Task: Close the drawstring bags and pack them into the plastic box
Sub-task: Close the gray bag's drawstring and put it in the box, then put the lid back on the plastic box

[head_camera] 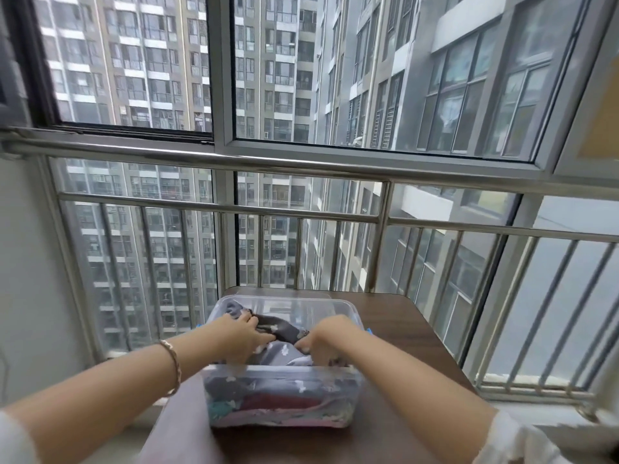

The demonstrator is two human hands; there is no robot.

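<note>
A clear plastic box (345,390) stands on a dark wooden table (398,326). Through its front wall I see stacked cloth bags in grey, dark red and pink (278,403). On top lies a grey drawstring bag with white patterns (279,351), with a darker grey one behind it (278,324). Both of my hands are inside the box. My left hand (239,333) grips the top bag's cloth on the left, fingers curled into it. My right hand (323,339) grips the cloth on the right, fingertips hidden in the folds.
The table sits against a steel balcony railing (301,212) and large windows facing apartment towers. A white wall (26,262) is on the left. Bare table surface shows right of and in front of the box. A bracelet (172,366) is on my left wrist.
</note>
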